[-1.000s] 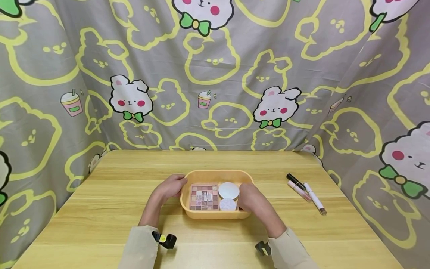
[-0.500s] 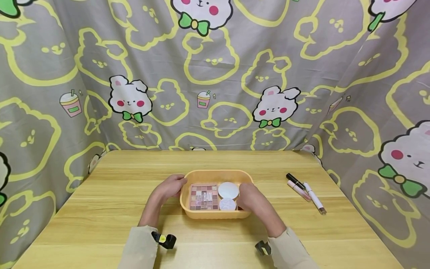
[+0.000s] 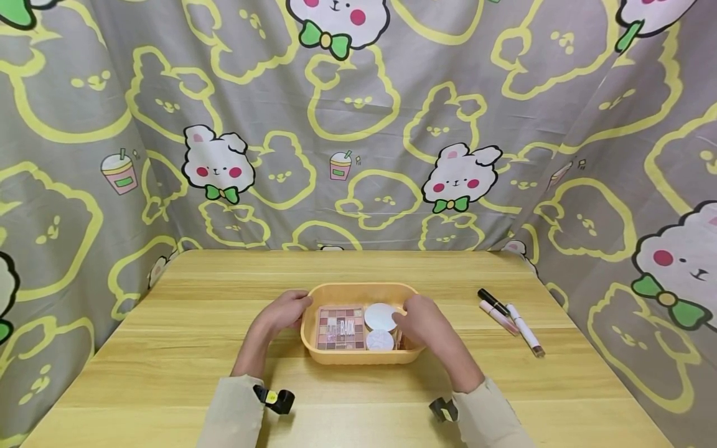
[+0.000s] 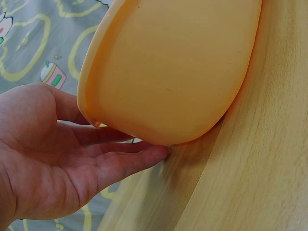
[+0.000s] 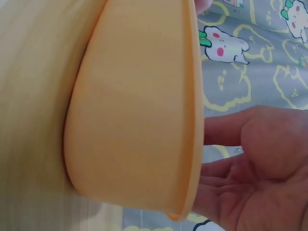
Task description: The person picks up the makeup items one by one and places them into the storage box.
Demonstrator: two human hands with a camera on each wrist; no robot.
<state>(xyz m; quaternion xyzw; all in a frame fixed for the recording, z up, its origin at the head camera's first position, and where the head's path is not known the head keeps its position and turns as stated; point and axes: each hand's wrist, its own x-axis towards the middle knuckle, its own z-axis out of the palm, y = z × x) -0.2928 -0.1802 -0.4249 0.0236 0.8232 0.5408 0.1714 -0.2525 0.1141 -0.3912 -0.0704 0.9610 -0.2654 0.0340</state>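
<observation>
A light-orange plastic storage tub (image 3: 366, 358) stands on the table, holding a square eyeshadow palette (image 3: 340, 328) and two round white compacts, one larger (image 3: 381, 316) and one smaller (image 3: 379, 340). Something slim and brownish (image 3: 400, 339) lies at their right, partly hidden. My left hand (image 4: 53, 149) grips the tub's left end, its thumb at the rim and fingers along the outside. Over the right rim reaches my right hand (image 3: 424, 318), thumb and fingers apart; its fingertips are hidden behind the tub wall in the right wrist view, and nothing shows held in it.
At the right of the wooden table (image 3: 358, 404) lie a black tube (image 3: 493, 302), a pink tube (image 3: 498, 317) and a white pen-like stick with a brown end (image 3: 524, 331), close together. A patterned grey curtain (image 3: 269, 112) surrounds the table's back and sides.
My right hand has risen and drawn back toward the tub's right rim, its fingers spreading; the slim brownish thing inside shows more. My left hand and the tub have stayed in place.
</observation>
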